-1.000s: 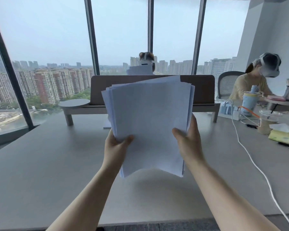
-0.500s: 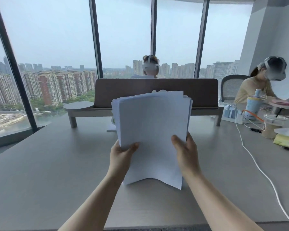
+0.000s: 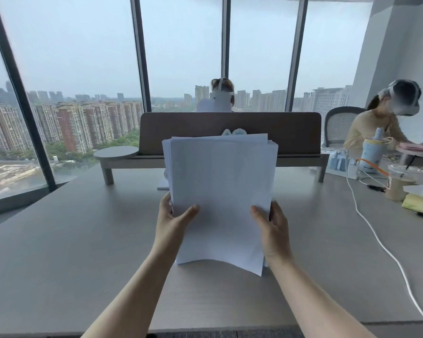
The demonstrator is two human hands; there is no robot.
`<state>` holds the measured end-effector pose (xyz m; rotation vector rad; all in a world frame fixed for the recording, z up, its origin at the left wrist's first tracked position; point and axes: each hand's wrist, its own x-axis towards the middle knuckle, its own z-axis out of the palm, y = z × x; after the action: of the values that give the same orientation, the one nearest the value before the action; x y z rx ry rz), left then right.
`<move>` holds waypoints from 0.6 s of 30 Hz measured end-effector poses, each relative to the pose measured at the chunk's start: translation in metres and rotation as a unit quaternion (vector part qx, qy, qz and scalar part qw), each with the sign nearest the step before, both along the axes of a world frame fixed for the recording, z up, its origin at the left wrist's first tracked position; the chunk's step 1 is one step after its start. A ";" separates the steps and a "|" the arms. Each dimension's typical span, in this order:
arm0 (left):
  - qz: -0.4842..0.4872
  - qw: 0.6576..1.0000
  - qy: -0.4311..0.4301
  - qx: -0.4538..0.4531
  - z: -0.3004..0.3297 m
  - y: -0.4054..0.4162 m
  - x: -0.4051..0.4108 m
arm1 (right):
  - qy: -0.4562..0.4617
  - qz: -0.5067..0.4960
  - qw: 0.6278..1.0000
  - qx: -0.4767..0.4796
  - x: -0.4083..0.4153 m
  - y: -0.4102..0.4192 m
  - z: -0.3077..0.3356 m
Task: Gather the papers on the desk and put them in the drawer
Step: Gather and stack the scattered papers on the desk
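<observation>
A stack of white papers (image 3: 220, 189) stands upright on its lower edge over the middle of the grey desk (image 3: 59, 240), and the front sheet's bottom edge bows upward. My left hand (image 3: 172, 224) grips the stack's left side, thumb across the front. My right hand (image 3: 271, 229) grips the right side the same way. No drawer is in view.
A brown divider screen on a low shelf (image 3: 230, 128) stands behind the papers. A white cable (image 3: 381, 245) runs across the desk's right side, near an iced drink cup (image 3: 399, 182), a tissue pack (image 3: 420, 203) and a bottle. Two people sit beyond the desk.
The stack has come down and towards me, from held high and tilted to standing squarer on the desk. Its sheets are more even at the top edge.
</observation>
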<state>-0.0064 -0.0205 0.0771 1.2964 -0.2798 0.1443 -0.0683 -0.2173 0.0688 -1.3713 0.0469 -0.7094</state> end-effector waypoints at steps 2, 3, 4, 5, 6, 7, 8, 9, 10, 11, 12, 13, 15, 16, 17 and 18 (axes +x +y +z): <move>0.013 1.000 0.012 0.014 -0.001 0.001 0.000 | -0.001 0.013 1.000 -0.003 0.001 0.005 -0.001; 0.023 1.000 0.011 0.013 -0.001 0.001 0.000 | -0.007 0.013 1.000 -0.004 0.001 0.008 -0.001; 0.030 1.000 0.005 0.004 0.000 0.001 -0.001 | -0.014 0.011 1.000 -0.004 0.001 0.012 0.001; 0.033 0.999 -0.006 -0.007 0.004 0.000 -0.002 | -0.023 0.005 1.000 -0.006 0.001 0.014 0.004; 0.036 0.999 -0.021 -0.013 0.010 0.000 -0.003 | -0.032 -0.002 0.999 -0.011 0.001 0.016 0.008; 0.038 0.999 -0.036 -0.011 0.017 -0.001 -0.002 | -0.038 -0.007 0.999 -0.017 0.001 0.016 0.015; 0.039 0.998 -0.050 -0.006 0.023 0.000 -0.001 | -0.043 -0.009 0.999 -0.019 0.002 0.014 0.021; 0.036 0.998 -0.057 0.003 0.027 0.002 0.000 | -0.044 -0.007 0.999 -0.021 0.002 0.011 0.024; 0.031 0.998 -0.057 0.013 0.028 0.004 0.000 | -0.039 0.000 0.999 -0.029 0.001 0.008 0.024; 0.023 0.998 -0.048 0.020 0.025 0.007 0.000 | -0.029 0.010 0.999 -0.039 0.000 0.004 0.022; 0.016 0.999 -0.031 0.024 0.018 0.009 0.000 | -0.012 0.020 0.999 -0.044 -0.003 0.002 0.016; 0.012 0.999 -0.009 0.030 0.010 0.011 -0.001 | 0.007 0.027 0.999 -0.040 -0.006 -0.001 0.009; 0.007 0.999 0.022 0.043 -0.006 0.012 -0.003 | 0.029 0.025 0.999 -0.023 -0.010 -0.002 -0.005; 0.002 0.999 0.028 0.043 -0.010 0.011 -0.004 | 0.030 0.020 0.999 -0.012 -0.010 -0.001 -0.009; -0.003 0.999 0.030 0.040 -0.011 0.009 -0.005 | 0.026 0.017 1.000 0.001 -0.009 0.001 -0.011; -0.004 0.999 0.031 0.038 -0.011 0.006 -0.006 | 0.023 0.015 1.000 0.013 -0.007 0.003 -0.011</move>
<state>-0.0121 -0.0143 0.0657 1.3717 -0.2398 0.0868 -0.0752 -0.2142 0.0579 -1.3607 0.0719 -0.6496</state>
